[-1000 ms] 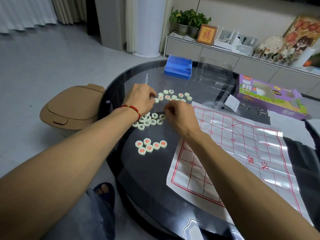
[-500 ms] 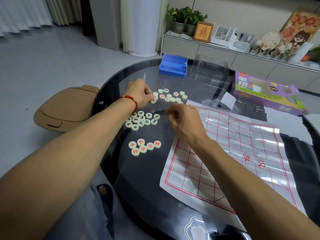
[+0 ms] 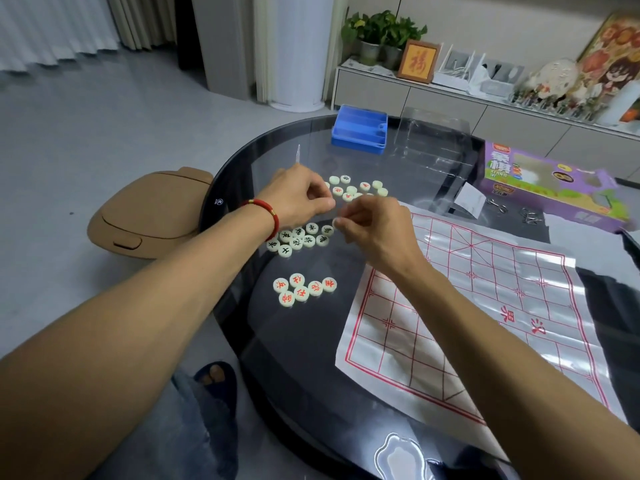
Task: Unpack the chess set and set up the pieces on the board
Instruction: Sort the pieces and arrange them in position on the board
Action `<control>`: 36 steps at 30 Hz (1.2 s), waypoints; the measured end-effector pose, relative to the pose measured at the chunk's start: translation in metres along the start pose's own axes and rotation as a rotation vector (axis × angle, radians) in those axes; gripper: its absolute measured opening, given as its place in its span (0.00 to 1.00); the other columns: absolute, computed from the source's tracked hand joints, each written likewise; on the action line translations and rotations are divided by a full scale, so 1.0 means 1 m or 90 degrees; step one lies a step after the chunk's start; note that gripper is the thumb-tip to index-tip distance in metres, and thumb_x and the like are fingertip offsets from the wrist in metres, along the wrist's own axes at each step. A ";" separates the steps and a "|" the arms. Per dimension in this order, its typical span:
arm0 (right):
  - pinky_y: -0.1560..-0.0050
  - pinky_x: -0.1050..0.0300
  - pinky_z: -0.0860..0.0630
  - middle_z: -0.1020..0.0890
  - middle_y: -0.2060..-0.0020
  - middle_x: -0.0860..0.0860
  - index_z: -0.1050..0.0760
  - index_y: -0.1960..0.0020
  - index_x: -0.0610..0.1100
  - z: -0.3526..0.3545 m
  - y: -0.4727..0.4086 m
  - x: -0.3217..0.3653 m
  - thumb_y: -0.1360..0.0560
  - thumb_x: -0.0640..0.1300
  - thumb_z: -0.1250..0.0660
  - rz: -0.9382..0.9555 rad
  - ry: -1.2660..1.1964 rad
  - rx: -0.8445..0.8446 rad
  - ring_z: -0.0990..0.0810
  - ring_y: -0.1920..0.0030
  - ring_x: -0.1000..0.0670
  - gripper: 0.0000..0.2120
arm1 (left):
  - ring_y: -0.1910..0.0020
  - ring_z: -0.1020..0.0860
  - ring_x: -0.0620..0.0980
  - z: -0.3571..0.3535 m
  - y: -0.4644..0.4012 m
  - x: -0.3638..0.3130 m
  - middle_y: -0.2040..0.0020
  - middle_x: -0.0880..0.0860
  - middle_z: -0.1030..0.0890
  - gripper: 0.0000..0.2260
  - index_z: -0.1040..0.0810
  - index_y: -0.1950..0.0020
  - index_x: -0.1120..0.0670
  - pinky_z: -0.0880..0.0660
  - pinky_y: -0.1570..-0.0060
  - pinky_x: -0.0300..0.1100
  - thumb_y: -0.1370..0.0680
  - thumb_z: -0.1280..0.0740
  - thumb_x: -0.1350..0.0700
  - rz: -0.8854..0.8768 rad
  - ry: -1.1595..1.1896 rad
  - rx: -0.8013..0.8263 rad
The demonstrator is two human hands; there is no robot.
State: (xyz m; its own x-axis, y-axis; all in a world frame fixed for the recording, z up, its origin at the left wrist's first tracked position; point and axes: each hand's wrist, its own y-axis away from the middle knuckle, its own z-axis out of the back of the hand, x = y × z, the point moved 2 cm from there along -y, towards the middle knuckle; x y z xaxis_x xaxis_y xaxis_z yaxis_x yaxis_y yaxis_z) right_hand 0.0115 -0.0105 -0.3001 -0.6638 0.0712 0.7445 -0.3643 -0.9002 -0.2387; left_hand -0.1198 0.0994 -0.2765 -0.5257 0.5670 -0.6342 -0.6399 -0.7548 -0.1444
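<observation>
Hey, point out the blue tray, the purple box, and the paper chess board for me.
blue tray point(image 3: 359, 131), head view, on its ribbed inside.
purple box point(image 3: 540, 183), head view, on its printed top face.
paper chess board point(image 3: 485, 306), head view, on the bare red grid.

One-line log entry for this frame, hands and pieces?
phase: sorting pieces | left hand: curled above pieces, contents unclear | right hand: pinching a piece | board: unfolded, bare | tray: empty

one head-worn wide-angle view — looking forward and down, close over the round table.
</observation>
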 end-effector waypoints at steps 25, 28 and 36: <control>0.51 0.47 0.20 0.21 0.46 0.48 0.19 0.39 0.48 -0.023 0.051 0.035 0.19 0.45 0.39 0.224 0.301 0.232 0.20 0.50 0.45 0.13 | 0.55 0.19 0.53 0.028 0.061 -0.021 0.58 0.51 0.17 0.08 0.17 0.57 0.51 0.26 0.57 0.42 0.23 0.35 0.57 0.060 -0.182 0.034; 0.49 0.49 0.21 0.22 0.46 0.48 0.20 0.38 0.47 -0.021 0.058 0.041 0.19 0.44 0.38 0.234 0.294 0.249 0.21 0.49 0.46 0.13 | 0.51 0.20 0.56 0.027 0.084 -0.019 0.53 0.51 0.19 0.09 0.19 0.52 0.50 0.26 0.55 0.42 0.25 0.36 0.60 0.093 -0.240 0.143; 0.51 0.55 0.22 0.20 0.50 0.51 0.18 0.40 0.48 -0.020 0.066 0.048 0.21 0.43 0.36 0.245 0.271 0.290 0.22 0.52 0.51 0.12 | 0.56 0.17 0.50 0.017 0.098 -0.007 0.55 0.51 0.19 0.13 0.23 0.48 0.48 0.19 0.54 0.43 0.26 0.36 0.65 0.133 -0.212 0.295</control>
State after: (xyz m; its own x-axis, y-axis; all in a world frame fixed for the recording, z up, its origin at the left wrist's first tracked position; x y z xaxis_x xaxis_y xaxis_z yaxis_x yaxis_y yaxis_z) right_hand -0.0576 -0.0582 -0.2926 -0.9201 -0.2089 0.3314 0.1922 -0.9778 -0.0828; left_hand -0.1890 0.0269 -0.2731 -0.7652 0.5519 -0.3314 -0.6429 -0.6813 0.3500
